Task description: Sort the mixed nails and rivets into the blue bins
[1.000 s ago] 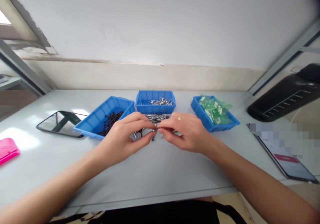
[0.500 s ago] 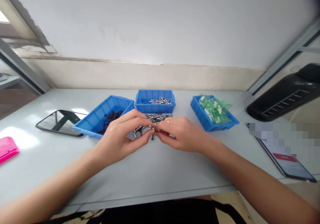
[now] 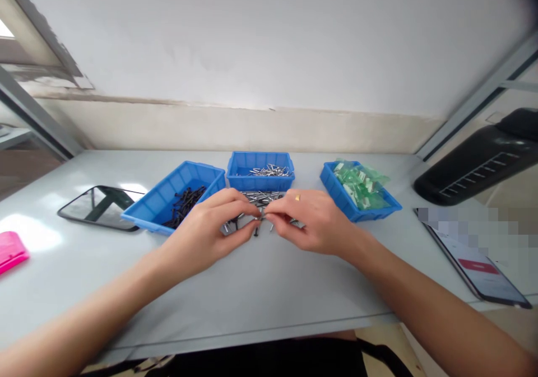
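Where the head view looks down, a smooth pale-grey table [image 3: 252, 298] carries three ribbed blue plastic bins. Left bin [image 3: 163, 189]: slender black screws [image 3: 185, 206], tangled. Middle bin [image 3: 261, 184]: bright silver screws [image 3: 273, 171], thin and straight. Right bin [image 3: 336, 193]: crinkled green film packets [image 3: 363, 184], heaped above the rim. Against the middle bin's near side, a loose metal pile [image 3: 263, 196], mostly silver shanks, some dark pieces, partly behind the fingers. Glossy dark-framed panel [image 3: 96, 206] beside the left bin; matte black bottle [image 3: 474, 156] and flat phone [image 3: 479, 270] at far right.

Left hand [image 3: 205, 226]: fingers arched, thumb and forefinger nearly meeting on a small shiny piece [image 3: 261, 217]. Right hand [image 3: 317, 220], gold ring worn: narrow pinch on the same piece, just in front of the pile. Piece too small to identify.
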